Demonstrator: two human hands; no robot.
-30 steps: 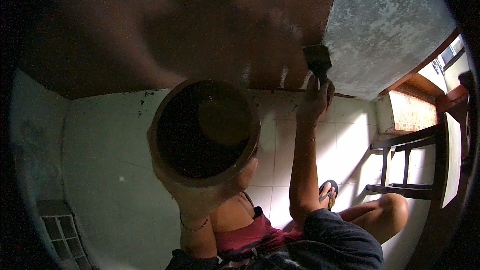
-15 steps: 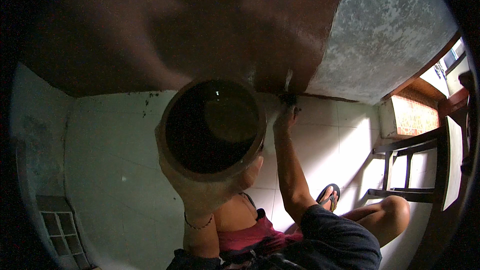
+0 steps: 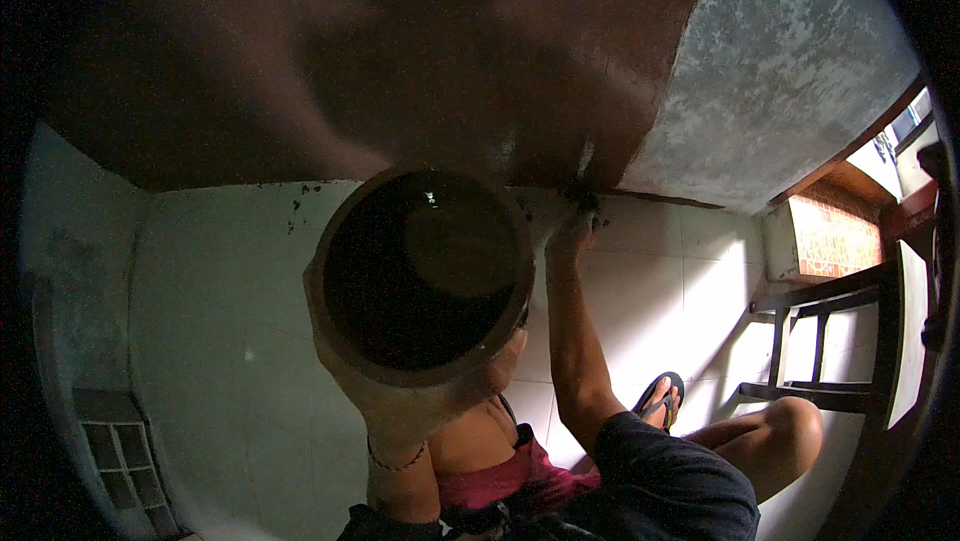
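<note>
My left hand (image 3: 390, 403) wraps round a wide, round pot of dark liquid (image 3: 425, 371), held up close in the middle of the view. Light glints on the liquid's surface. Beyond it, my right hand (image 3: 570, 239) is closed on a paintbrush (image 3: 578, 197), whose dark head meets the foot of the wall where it joins the floor. Shadow blurs the brush's outline, and its handle is mostly hidden in my fingers. Dark brown, wet-looking paint (image 3: 560, 51) covers most of the wall in front of me, ending in a rough edge to the right of the brush.
Past that edge the wall is mottled grey (image 3: 780, 81). Dark spots (image 3: 293, 203) mark the pale tiled floor (image 3: 230, 291) along the wall. On the right are a dark wooden chair (image 3: 885, 331) and a low patterned block (image 3: 838, 236). A latticed panel (image 3: 122, 456) stands at lower left.
The pot has shifted slightly left and toward me, still in my left hand. My right hand and the brush stay at the foot of the wall, a touch farther right in view.
</note>
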